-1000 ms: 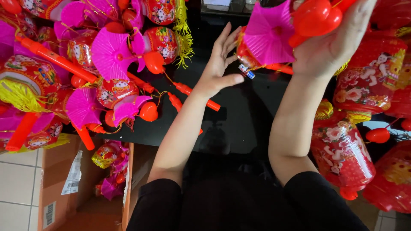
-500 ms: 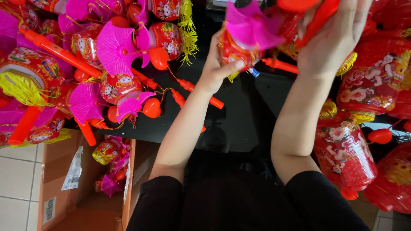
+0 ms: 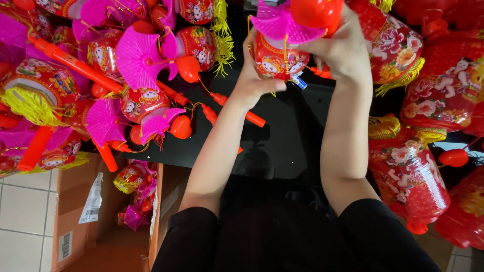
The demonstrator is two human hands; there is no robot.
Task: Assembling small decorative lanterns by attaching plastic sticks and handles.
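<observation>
Seen from above, a person in black sleeves holds one small red toy lantern (image 3: 275,63) up over the far edge of a black worktop (image 3: 282,146). The left hand (image 3: 252,75) wraps around the lantern's round printed body from the left, fingers closed on it. The right hand (image 3: 345,50) grips it from the right and top, fingers clamped beside one pink pleated fan (image 3: 282,25) and one red ball-shaped knob (image 3: 317,12) at the lantern's top.

At the worktop's left edge lies a heap of like toy lanterns (image 3: 146,103); about eight printed bodies and at least five pink fans show, though the pile is too tangled for an exact count. Two orange stick handles (image 3: 75,63) stand out in it. Along the right edge rest four larger red flower-printed lanterns (image 3: 408,176) with yellow tassels, partly cut off by the frame. Below the left edge, one open cardboard box (image 3: 80,216) on the floor holds a few more toys.
</observation>
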